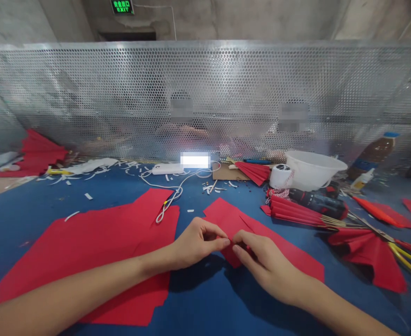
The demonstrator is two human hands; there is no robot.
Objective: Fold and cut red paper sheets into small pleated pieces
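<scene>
At the middle of the blue table my left hand (201,242) is closed in a pinch, thumb against fingers, on an edge of a red paper sheet (222,214). My right hand (266,261) pinches the same sheet just beside it, fingertips almost touching those of the left. The sheet's near corner hangs below the fingers. Behind the right hand lies another piece of red paper (289,245); whether the two are joined, I cannot tell. A stack of large red paper sheets (96,242) is spread under and beyond my left forearm.
A white cord (180,189) crosses the stack's far edge. At right lie folded red paper fans (296,210), a power drill (317,203), scissors (401,252), a white tub (313,170) and a brown bottle (373,156). Paper scraps (93,165) line a perforated metal screen (226,84).
</scene>
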